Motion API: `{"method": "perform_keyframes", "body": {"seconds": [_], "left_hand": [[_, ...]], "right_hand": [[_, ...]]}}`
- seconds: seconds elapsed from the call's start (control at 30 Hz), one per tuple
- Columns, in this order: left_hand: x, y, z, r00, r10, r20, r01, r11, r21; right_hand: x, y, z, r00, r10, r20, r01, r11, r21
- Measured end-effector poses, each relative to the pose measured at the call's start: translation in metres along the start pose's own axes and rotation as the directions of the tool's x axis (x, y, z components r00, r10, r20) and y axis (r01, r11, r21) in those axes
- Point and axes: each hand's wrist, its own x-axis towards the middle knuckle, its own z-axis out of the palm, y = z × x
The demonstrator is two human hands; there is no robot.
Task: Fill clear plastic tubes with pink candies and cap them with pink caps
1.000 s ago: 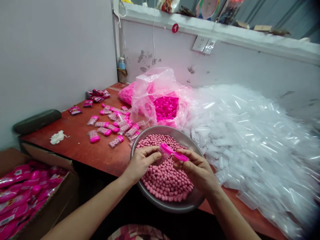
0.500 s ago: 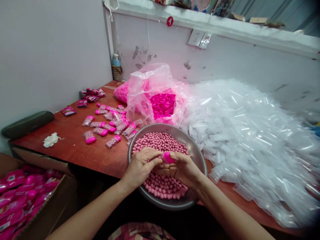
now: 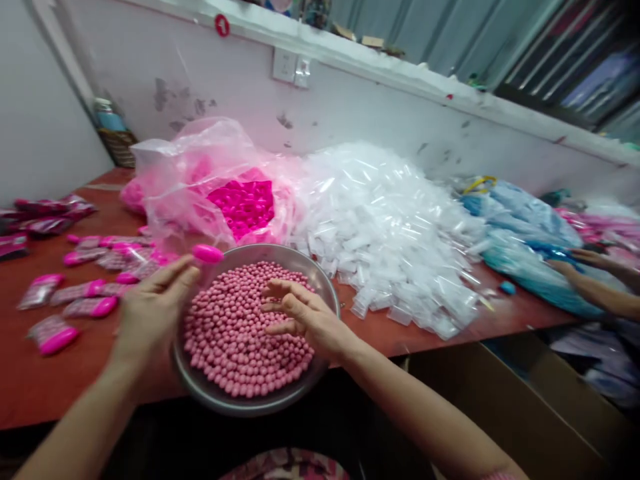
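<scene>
My left hand (image 3: 155, 307) grips a small clear container topped by a bright pink cap (image 3: 207, 254), held upright at the left rim of the bowl; the fingers hide most of its body. Over the bowl, my right hand (image 3: 305, 313) holds nothing, its fingers apart and slightly curled. Small round pink beads (image 3: 235, 333) fill much of the metal bowl (image 3: 325, 280) below. On the table to the left lie several capped containers of beads (image 3: 90, 307), partly behind my left hand.
Behind the bowl stands a plastic bag (image 3: 190, 160) of pink caps (image 3: 245, 207). A large heap of clear empty containers (image 3: 390, 233) spreads to its right. Farther right, another person's hands (image 3: 575, 270) touch blue plastic bags (image 3: 525, 247). Dark pink packets (image 3: 45, 217) lie far left.
My hands have come apart: the left carries the capped container leftward, and the right has let go and opened above the beads. The view has swung right, bringing another person's hands into sight.
</scene>
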Motion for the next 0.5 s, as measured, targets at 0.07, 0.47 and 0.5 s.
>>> {"method": "perform_keyframes", "body": {"seconds": [0.07,0.47,0.5], "left_hand": [[0.02,0.013,-0.005,0.979,0.137,-0.152,-0.12,0.986,0.113],[-0.03,-0.002,0.027,0.968,0.072,0.239,-0.092,0.993,0.077],[-0.031,-0.003,0.027,0.965,0.06,0.257,-0.081,0.994,0.07]], "right_hand": [[-0.017,-0.009,-0.025,0.995,-0.073,-0.068,0.058,0.979,-0.195],[-0.053,0.01,-0.206,0.985,-0.17,-0.023,-0.1,-0.461,-0.882],[-0.05,0.011,-0.208,0.988,-0.152,-0.012,-0.083,-0.468,-0.88]]}}
